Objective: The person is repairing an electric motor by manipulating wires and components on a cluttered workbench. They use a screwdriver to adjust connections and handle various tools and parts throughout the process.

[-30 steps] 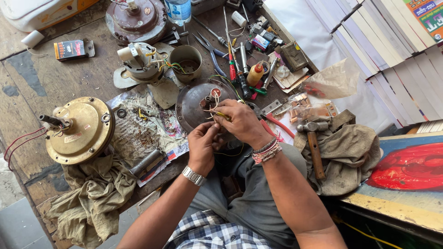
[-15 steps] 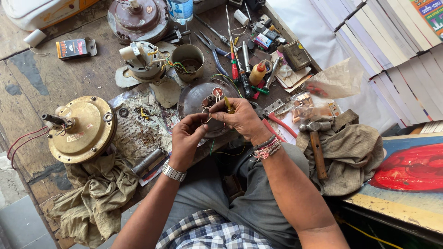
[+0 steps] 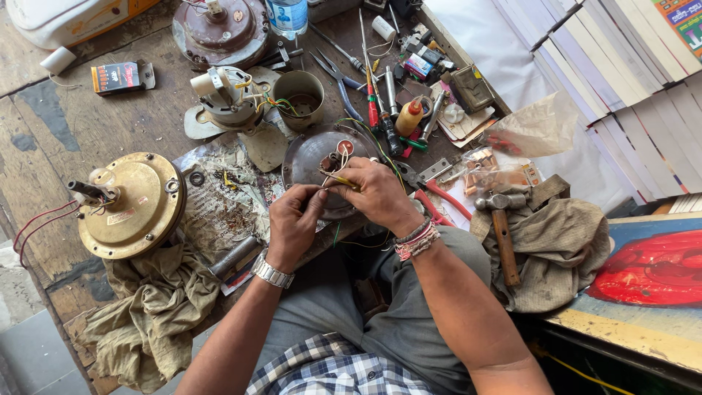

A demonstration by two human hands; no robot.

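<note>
With both my left hand [image 3: 292, 219] and my right hand [image 3: 373, 192] pinched on the thin wires [image 3: 333, 179] of the dark round fan motor [image 3: 314, 157] at the bench's near edge, I judge a hard tug could snap one.

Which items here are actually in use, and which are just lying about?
In use: left hand and right hand, both on thin wires of the grey motor housing.

Lying about: gold motor housing, hammer, metal cup, red-handled pliers, rag.
</note>
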